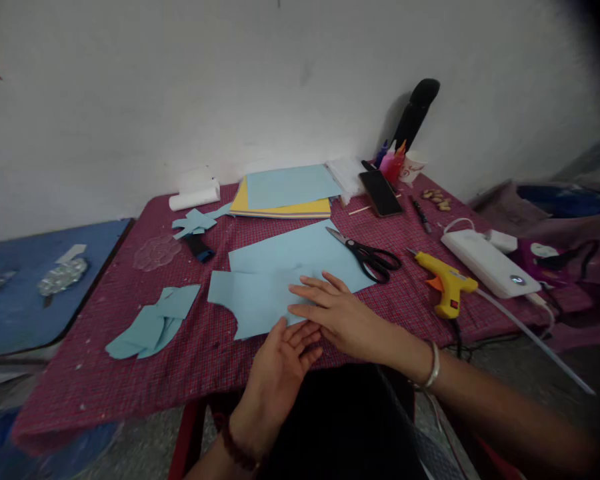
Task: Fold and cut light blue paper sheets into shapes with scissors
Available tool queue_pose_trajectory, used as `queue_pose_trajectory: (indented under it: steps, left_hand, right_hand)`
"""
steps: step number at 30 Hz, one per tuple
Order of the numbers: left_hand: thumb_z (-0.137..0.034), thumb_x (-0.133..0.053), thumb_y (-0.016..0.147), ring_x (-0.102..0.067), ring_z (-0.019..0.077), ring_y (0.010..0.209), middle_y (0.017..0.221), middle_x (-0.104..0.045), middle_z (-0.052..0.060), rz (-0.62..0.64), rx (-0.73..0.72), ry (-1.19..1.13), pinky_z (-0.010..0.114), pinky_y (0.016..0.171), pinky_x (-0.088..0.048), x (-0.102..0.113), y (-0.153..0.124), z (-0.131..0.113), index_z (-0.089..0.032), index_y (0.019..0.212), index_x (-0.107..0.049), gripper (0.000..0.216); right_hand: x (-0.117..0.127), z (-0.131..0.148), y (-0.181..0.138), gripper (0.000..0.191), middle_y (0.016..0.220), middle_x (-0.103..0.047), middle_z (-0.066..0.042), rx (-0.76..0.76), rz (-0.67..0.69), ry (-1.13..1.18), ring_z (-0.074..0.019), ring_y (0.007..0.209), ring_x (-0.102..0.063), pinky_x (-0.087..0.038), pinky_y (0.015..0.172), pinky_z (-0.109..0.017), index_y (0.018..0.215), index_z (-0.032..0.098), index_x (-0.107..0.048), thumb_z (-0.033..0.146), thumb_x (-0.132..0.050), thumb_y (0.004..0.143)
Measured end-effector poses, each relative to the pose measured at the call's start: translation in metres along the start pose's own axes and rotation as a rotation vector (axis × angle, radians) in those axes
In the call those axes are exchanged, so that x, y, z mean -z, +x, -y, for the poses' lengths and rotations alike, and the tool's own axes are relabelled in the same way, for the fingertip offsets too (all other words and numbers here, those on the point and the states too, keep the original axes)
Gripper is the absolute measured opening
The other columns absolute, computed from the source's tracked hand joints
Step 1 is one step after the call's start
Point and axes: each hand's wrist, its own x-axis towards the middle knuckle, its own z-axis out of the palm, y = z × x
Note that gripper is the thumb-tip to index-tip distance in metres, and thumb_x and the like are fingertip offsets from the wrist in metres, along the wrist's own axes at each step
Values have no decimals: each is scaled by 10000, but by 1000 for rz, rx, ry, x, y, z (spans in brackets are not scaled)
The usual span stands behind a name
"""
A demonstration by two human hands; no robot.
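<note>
- Holding slightly spread fingers over the notched blue paper [255,300] near centre, the right hand [345,321] grips nothing visible; the left hand [279,370], palm up, curls loosely.
- Done: smaller cut pieces [153,327] lie at left.
- Seemingly uncut: the far paper stack [290,188]; scissors [363,253] and glue gun [449,283] lie unheld toward the right.

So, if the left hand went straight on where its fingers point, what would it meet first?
Most likely the right hand, which lies just ahead of the left hand; whether they touch is unclear.
</note>
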Motion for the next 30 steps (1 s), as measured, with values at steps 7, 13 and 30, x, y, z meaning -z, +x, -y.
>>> queue_pose_trajectory:
  steps: [7,13,30]
  left_hand:
    - [-318,-327,936,-568,131,475,555,-598,51,56,167,230,246,477,-465,16,-21,-11,-150,515,-534,498]
    - [-271,-592,829,-653,183,672,748,-692,40,155,-791,1327,293,623,-542,35,-61,4,-205,851,-640,85]
    - [-75,-547,856,-547,236,1198,1203,-622,143,-27,-1305,1952,424,1009,-482,88,-33,10,-121,1152,-553,300]
  right_hand:
    - [-11,-18,5,421,1382,-557,-30,127,63,65,-221,1362,-378,-153,1149,-500,1168,252,-644,42,-529,821]
    - [-18,-17,4,281,1316,-607,-72,212,154,-9,-238,1255,-501,-275,1104,-466,1189,175,-618,201,-459,958]
    - [26,-38,79,127,690,-692,-4,168,590,165,-120,578,-526,-319,572,-247,832,175,-735,226,-618,829]
